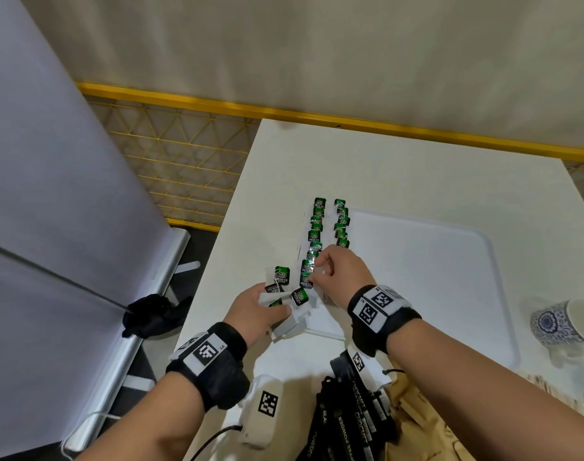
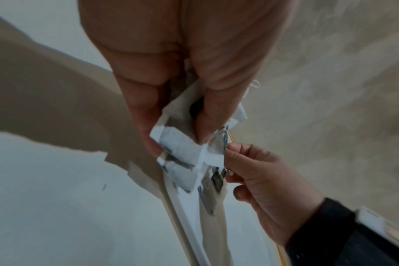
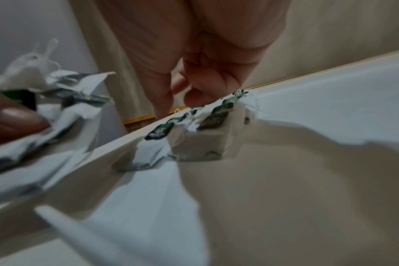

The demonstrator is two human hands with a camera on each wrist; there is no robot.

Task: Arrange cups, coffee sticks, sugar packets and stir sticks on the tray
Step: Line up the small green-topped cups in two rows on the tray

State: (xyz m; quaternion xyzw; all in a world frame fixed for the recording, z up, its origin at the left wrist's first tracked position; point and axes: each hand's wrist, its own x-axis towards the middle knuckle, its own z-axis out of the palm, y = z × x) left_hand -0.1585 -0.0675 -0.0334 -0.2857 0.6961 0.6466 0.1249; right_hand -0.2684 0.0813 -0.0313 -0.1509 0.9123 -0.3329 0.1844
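Note:
A white tray (image 1: 450, 261) lies on the white table. Two rows of green tea bags (image 1: 317, 224) run along its left part. My left hand (image 1: 274, 299) hovers over the tray's near left corner and grips a loose bunch of tea bags (image 1: 282, 277), white pouches with green tags. The left wrist view shows the bunch (image 2: 182, 149) pinched between thumb and fingers. My right hand (image 1: 314, 272) is at the near end of the left row, fingers curled, pinching a tea bag (image 1: 305, 279). In the right wrist view its fingertips (image 3: 162, 108) are down at the row (image 3: 212, 117).
Blue-and-white patterned cups (image 1: 563, 324) stand at the right edge, with pale stir sticks (image 1: 543, 384) nearby. Black coffee sticks (image 1: 350, 410) and brown packets (image 1: 417, 427) lie at the near edge beside a white device (image 1: 264, 410). A yellow mesh fence (image 1: 184, 161) runs behind the table.

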